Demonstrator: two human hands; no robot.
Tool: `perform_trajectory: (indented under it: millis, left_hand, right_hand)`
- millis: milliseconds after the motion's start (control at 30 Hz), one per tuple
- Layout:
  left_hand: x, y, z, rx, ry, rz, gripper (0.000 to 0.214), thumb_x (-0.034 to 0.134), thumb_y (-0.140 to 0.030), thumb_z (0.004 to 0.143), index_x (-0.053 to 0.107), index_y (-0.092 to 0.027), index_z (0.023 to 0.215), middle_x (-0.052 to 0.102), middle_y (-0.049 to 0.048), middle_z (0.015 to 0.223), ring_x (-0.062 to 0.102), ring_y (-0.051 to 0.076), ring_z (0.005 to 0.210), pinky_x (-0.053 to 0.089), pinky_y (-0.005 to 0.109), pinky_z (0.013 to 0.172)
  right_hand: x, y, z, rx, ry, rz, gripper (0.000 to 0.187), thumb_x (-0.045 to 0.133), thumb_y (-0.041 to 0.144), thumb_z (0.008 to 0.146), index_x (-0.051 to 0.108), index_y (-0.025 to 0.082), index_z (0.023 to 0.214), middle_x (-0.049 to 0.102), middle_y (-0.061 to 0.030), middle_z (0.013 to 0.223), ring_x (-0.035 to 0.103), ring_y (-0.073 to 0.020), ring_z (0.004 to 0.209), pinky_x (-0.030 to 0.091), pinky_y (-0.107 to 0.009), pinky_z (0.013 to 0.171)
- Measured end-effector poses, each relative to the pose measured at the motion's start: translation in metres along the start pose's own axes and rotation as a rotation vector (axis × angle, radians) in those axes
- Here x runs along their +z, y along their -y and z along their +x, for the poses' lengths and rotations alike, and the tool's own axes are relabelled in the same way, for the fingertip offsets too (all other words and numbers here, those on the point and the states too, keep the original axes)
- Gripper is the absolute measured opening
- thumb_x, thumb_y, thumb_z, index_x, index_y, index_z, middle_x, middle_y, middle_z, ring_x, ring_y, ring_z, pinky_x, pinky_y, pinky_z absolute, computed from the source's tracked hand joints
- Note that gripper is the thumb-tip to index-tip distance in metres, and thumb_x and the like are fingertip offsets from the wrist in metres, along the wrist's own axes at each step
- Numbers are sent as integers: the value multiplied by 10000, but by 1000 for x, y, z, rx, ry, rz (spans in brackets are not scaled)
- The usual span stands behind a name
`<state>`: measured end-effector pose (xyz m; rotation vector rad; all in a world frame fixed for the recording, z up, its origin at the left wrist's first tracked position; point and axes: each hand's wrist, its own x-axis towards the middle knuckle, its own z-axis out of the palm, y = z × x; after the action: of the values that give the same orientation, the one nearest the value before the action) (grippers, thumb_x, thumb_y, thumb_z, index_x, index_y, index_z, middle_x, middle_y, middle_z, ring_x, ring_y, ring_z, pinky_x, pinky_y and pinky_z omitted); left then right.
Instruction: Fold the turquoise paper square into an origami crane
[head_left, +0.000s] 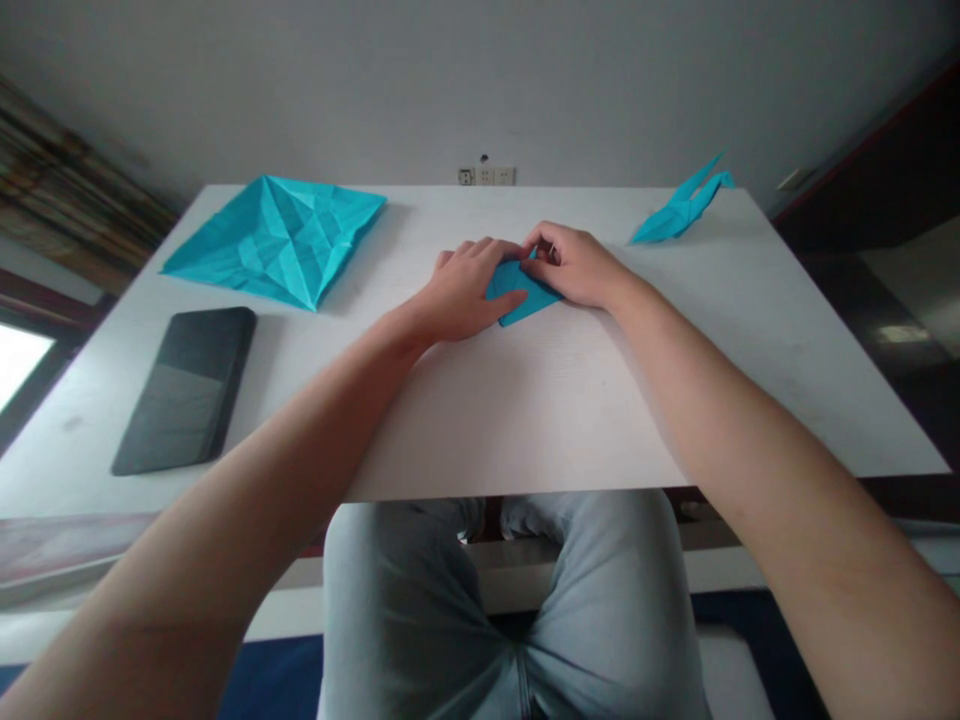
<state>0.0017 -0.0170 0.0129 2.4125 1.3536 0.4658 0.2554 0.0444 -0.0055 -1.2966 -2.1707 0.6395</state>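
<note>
A small folded piece of blue origami paper [525,295] lies on the white table in front of me, partly covered by my fingers. My left hand [469,290] rests over its left side, with the thumb lying on the paper and the fingers reaching along its far edge. At the upper right edge, my right hand [574,262] pinches the paper between thumb and index finger. The far corner of the paper is hidden behind my fingers.
A creased, unfolded blue sheet [289,240] lies at the back left of the white table [525,420]. A folded blue paper crane [682,208] stands at the back right. A dark flat phone-like device [184,390] lies at the left. Wall sockets [486,176] sit behind the table.
</note>
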Motion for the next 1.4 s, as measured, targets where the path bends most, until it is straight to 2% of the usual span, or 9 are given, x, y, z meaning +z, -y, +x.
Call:
perform_trajectory:
  millis: [200,467,800,967,1167,1400]
  left_hand:
    - [1,1,0,6,-2,-4,720,662,-540,1151,659,-291,1826,709,207,1856,615,523,1746,427,777,1488]
    - [1,1,1,8,-8,-1,749,666,-529,1140,662,-265,1841,710,220,1872,616,525,1751,427,785,1489]
    - [1,1,0,4,-9,7,716,665,-540,1158,660,-301,1833,712,197,1854,618,517,1751,427,773,1496]
    - [1,0,0,-7,-2,2,752,668,-539,1150,661,-251,1844,701,242,1865,613,544,1761,425,790,1496]
    - [0,0,0,-5,1,1,732,660,-547,1144,666,-287,1828,717,207,1861,627,521,1750,435,773,1494]
    - [0,0,1,1,0,5,755,639,-569,1139,657,-255,1824,723,219,1850,641,505,1730,457,735,1468]
  right_hand:
    - [0,-1,0,-4,5,3,215,906,444,1093,820,277,1198,794,-63,1046,689,-300,1020,493,-435,911]
    - [0,0,0,-1,-3,0,150,890,348,1092,818,269,1197,812,-62,1092,709,-291,1030,493,-430,933]
    - [0,-1,0,4,5,11,248,935,480,1093,818,288,1199,803,-62,1062,702,-309,1047,500,-439,920]
    - [0,-1,0,-3,-3,9,206,922,423,1089,814,276,1185,801,-59,1055,699,-296,1017,493,-434,913]
    - [0,0,0,12,-4,5,204,930,421,1067,819,281,1166,799,-49,1032,685,-290,1001,490,-426,913]
    - [2,-5,3,-2,-23,10,153,821,428,1145,814,276,1167,827,-61,1076,690,-298,1032,488,-422,924]
